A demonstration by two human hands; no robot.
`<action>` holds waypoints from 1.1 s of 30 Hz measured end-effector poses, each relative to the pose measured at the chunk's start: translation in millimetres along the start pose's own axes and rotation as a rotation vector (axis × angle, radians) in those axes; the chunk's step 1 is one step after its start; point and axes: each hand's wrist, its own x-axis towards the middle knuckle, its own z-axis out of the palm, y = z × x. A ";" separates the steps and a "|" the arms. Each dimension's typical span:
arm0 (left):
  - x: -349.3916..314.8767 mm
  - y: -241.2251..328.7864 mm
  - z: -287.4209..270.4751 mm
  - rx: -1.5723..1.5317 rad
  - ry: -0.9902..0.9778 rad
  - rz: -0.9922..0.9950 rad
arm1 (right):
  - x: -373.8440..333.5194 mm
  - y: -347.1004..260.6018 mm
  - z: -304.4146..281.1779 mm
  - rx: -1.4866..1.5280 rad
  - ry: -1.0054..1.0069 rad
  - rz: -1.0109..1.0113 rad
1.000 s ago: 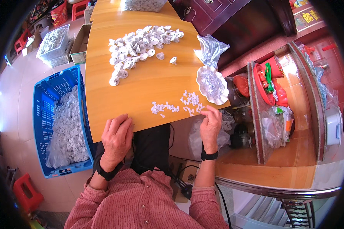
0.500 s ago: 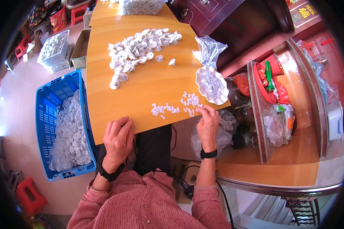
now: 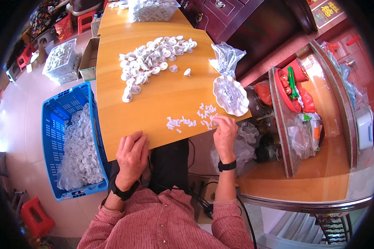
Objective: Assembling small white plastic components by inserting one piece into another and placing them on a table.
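Observation:
At the near edge of the wooden table [image 3: 162, 96], my left hand [image 3: 131, 155] is closed, its fingers bent and pressed together. Whatever it may hold is hidden. My right hand [image 3: 225, 135] bends over the table's near right edge. Its thumb and fingertips come together beside a loose cluster of small white plastic pieces [image 3: 206, 113]; what lies between them is too small to make out. A second cluster of the same pieces [image 3: 180, 123] lies to the left, between my hands. Beyond the right hand, a white scalloped dish [image 3: 244, 108] holds many more small pieces.
Round white plastic parts with stems [image 3: 149, 60] are heaped farther back. A clear plastic bag [image 3: 228, 58] sits behind the dish. A clear bin [image 3: 153, 11] stands at the far end. On the left floor, a blue crate [image 3: 50, 137] contains bagged plastic parts. Shelves [image 3: 295, 166] stand at right.
The view has shifted slightly, so the table and crate appear a little farther right and lower. Both hands keep nearly the same place and pose.

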 end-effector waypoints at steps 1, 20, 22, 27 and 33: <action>-0.1 -0.3 -0.3 0.005 0.001 0.007 | 0.4 0.3 -1.1 0.001 0.000 0.001; -2.9 -3.4 -1.7 -0.039 0.013 0.002 | 6.6 -33.6 6.0 -0.043 -0.048 -0.078; -3.2 -3.2 -1.6 -0.038 0.007 0.016 | 3.2 -28.4 6.1 -0.039 -0.059 -0.075; -3.6 -3.5 -2.8 -0.044 0.007 0.017 | 9.9 -30.6 11.1 -0.024 -0.042 -0.039; -4.0 -3.4 -3.5 -0.043 -0.005 0.016 | 27.5 -35.4 22.3 -0.016 -0.066 -0.073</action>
